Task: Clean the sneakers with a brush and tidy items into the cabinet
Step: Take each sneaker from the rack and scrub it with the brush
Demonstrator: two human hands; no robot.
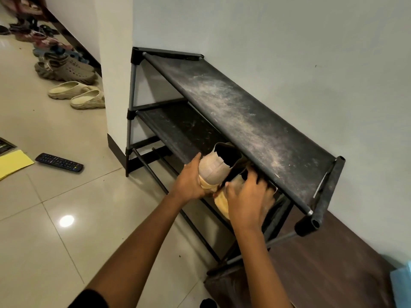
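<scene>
Head view. A black shoe rack (233, 112) stands against the wall, its top shelf streaked with dust.

- The left hand (191, 181) holds a beige high-top sneaker (213, 167) at the heel, thumb up along the back. The grip is wrapped partway round it.
- That sneaker is upright, opening upward, at the front edge of the middle shelf (178, 127), toward its right end.
- The right hand (246, 196) has its grip curled over a second sneaker (221, 203), which touches the first and sits lower, with yellow sole showing. Its toe end is hidden under the top shelf.
- Cannot tell whether either sole rests on the shelf yet.

Judged step: stowing the pair on the rack.

- To do it well, feed the toes in first under the top shelf's front bar and keep the tall collar clear of that bar.
- Set the pair down rather than dragging them, since the shelves look dusty.
- Let go only once both heels sit inside the front edge, side by side.

No brush is in sight.

On the floor, well apart from the rack, lie a remote (59, 162), a yellow paper (13, 162) and some slippers (77, 94).
</scene>
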